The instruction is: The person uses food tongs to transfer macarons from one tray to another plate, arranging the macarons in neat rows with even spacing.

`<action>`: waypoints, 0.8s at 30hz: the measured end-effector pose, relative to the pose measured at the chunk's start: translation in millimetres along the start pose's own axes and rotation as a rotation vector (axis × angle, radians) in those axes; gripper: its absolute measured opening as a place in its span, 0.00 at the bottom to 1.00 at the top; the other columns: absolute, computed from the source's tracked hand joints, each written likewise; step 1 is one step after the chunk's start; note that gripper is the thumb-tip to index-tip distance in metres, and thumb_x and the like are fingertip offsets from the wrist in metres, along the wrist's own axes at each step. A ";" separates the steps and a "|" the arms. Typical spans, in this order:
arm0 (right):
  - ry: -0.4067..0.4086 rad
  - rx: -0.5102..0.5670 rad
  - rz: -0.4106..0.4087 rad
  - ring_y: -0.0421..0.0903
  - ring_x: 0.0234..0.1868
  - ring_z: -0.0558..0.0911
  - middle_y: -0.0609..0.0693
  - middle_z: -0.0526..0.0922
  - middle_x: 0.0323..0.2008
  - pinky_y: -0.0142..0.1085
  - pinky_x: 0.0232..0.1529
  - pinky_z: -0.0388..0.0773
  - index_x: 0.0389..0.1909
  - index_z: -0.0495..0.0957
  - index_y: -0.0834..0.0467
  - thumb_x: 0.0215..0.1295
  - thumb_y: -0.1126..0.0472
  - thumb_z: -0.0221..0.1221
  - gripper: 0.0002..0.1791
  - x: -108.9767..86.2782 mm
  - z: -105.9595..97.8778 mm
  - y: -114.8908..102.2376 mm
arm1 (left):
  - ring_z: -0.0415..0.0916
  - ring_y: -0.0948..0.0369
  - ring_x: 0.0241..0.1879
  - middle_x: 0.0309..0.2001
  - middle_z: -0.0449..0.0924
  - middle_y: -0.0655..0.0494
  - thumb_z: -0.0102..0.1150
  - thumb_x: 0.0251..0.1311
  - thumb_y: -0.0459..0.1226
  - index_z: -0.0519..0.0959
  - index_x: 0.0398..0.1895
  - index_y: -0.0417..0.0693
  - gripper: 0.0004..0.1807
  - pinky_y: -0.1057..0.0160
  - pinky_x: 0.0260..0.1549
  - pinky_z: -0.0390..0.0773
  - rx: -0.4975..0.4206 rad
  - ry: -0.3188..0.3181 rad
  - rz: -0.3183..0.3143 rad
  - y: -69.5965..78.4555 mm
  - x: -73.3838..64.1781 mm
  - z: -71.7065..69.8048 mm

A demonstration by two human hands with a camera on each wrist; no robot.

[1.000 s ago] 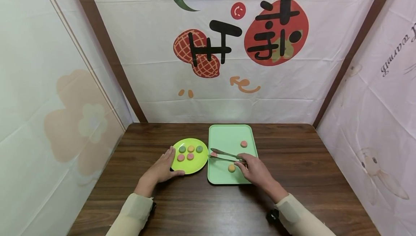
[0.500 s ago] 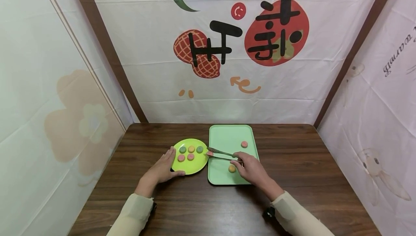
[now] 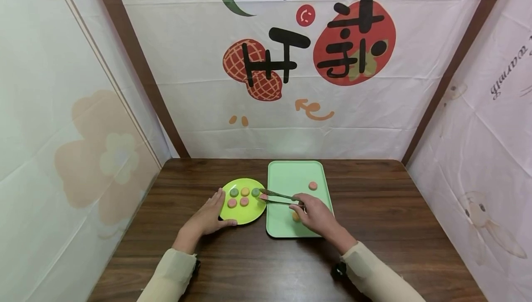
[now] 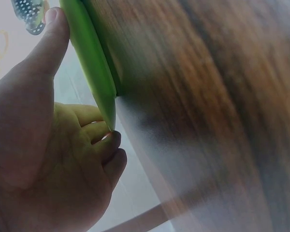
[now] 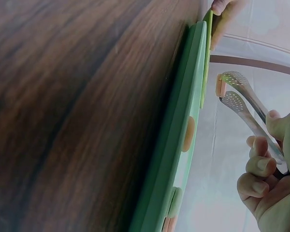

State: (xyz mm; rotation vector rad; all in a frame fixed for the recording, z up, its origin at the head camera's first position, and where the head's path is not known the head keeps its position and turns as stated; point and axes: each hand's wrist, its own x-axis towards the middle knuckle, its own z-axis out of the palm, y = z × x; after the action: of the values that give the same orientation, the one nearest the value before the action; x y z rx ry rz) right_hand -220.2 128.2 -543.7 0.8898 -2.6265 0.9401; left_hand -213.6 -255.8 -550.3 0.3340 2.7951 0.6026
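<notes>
My right hand (image 3: 313, 212) grips metal tongs (image 3: 279, 195) with perforated tips. Between the tips sits a pink macaron (image 5: 221, 85), raised over the right rim of the lime-green plate (image 3: 249, 215). On that plate lie several macarons: two green, one yellow (image 3: 245, 191) and two pink. My left hand (image 3: 206, 216) rests against the plate's left side, fingers extended along the rim and thumb at the near edge. The mint tray (image 3: 291, 172) carries a pink macaron (image 3: 313, 185) and a yellow macaron (image 3: 296, 217) partly covered by my right hand.
Plate and tray stand side by side on a dark wooden table (image 3: 266, 265). In the right wrist view a green macaron (image 5: 174, 202) shows at the tray's near part, a pinkish one beside it. A printed white cloth (image 3: 199, 122) hangs behind the table.
My right hand has moved left, carrying the tongs and pink macaron from over the tray to over the plate's right rim. My left hand stays in place.
</notes>
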 end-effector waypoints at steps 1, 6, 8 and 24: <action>0.003 0.000 -0.007 0.38 0.33 0.84 0.46 0.87 0.37 0.37 0.35 0.84 0.56 0.84 0.63 0.77 0.56 0.67 0.16 0.6 0.6 -0.1 | 0.40 0.38 0.85 0.87 0.36 0.34 0.67 0.64 0.66 0.42 0.86 0.32 0.68 0.37 0.82 0.50 -0.001 0.000 -0.002 0.2 -0.5 0.1; 0.012 -0.006 -0.033 0.36 0.31 0.81 0.46 0.87 0.36 0.35 0.32 0.82 0.53 0.85 0.61 0.77 0.57 0.67 0.14 3.6 4.4 -0.1 | 0.40 0.38 0.85 0.87 0.36 0.34 0.67 0.65 0.66 0.42 0.86 0.31 0.67 0.37 0.82 0.50 0.001 0.000 -0.001 1.2 -1.5 0.6; 0.008 -0.004 -0.035 0.35 0.31 0.80 0.45 0.86 0.36 0.34 0.31 0.81 0.53 0.85 0.61 0.77 0.56 0.67 0.13 4.5 5.4 -0.5 | 0.40 0.39 0.85 0.87 0.36 0.34 0.67 0.65 0.66 0.42 0.86 0.32 0.67 0.38 0.82 0.50 0.001 -0.001 0.000 1.5 -1.2 0.5; -0.001 -0.009 -0.045 0.37 0.32 0.82 0.46 0.87 0.38 0.35 0.32 0.82 0.52 0.85 0.60 0.77 0.57 0.67 0.12 8.8 9.9 -2.1 | 0.40 0.38 0.85 0.86 0.37 0.33 0.67 0.65 0.67 0.43 0.86 0.31 0.67 0.38 0.82 0.50 0.009 -0.001 0.011 2.3 -1.0 -0.1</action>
State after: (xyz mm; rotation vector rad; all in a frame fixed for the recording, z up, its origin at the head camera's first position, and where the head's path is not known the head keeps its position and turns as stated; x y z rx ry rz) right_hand -225.9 116.5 -546.9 0.9431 -2.5982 0.9165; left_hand -212.3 -254.1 -549.0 0.3518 2.7973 0.5924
